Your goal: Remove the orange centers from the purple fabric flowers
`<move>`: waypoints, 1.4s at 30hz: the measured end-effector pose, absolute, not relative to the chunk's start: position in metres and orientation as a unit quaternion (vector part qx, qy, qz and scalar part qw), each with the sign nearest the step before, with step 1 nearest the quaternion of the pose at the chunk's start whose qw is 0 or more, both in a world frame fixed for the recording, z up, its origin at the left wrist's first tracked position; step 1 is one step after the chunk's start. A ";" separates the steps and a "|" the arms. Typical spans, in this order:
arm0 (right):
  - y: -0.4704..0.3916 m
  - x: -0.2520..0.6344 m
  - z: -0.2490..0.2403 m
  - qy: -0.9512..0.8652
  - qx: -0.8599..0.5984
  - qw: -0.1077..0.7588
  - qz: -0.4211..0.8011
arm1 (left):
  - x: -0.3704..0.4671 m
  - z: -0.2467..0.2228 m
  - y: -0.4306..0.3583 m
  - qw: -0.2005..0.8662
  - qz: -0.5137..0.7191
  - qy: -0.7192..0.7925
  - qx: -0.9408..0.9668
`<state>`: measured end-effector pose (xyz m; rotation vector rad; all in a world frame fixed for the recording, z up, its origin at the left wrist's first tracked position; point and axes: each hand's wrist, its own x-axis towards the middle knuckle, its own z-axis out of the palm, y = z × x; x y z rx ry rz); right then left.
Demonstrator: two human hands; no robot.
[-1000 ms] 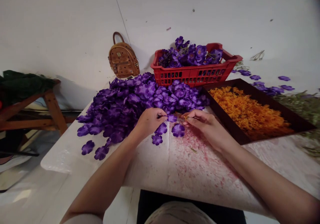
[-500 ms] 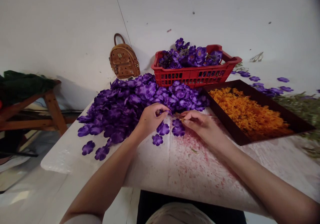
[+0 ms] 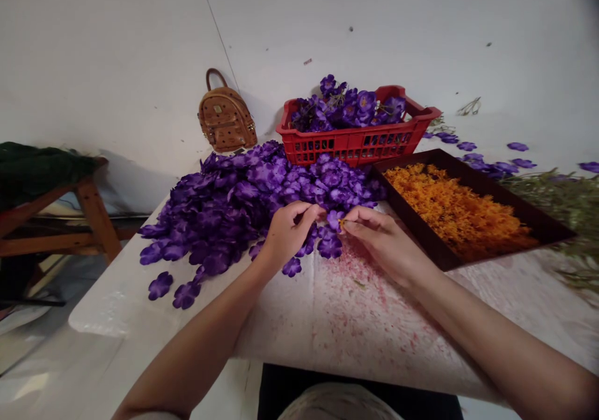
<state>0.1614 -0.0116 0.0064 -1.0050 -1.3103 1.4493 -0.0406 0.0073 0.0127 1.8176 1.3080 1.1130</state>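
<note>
Between my hands is a small purple flower with a yellow-orange piece at its right side. My right hand pinches the yellow-orange piece between thumb and fingers. My left hand is closed, thumb against fingertips, just left of the flower; what it pinches is too small to make out. Loose purple petals lie on the table below the hands. A large heap of purple petals spreads behind and left of my left hand. A dark tray of orange flower centres stands to the right.
Behind the heap stands a red crate with purple flowers. A brown backpack leans on the wall. Green stems lie at the right of the white table. A wooden stand is at the left.
A purple flower now shows upright between the hands, beside the yellow-orange piece. My left hand has moved slightly relative to the petals on the table. The whole view has shifted a little.
</note>
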 end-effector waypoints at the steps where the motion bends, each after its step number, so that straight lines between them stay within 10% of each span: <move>1: -0.012 0.162 0.007 -0.563 -0.415 0.452 0.554 | -0.040 0.013 0.007 0.332 0.416 0.507 0.678; 21: -0.003 0.163 -0.004 -0.672 -0.444 0.419 0.418 | -0.027 0.010 -0.001 0.408 0.414 0.496 0.645; 42: -0.010 0.166 0.009 -0.433 -0.375 0.440 0.691 | -0.029 0.007 0.001 0.433 0.434 0.463 0.640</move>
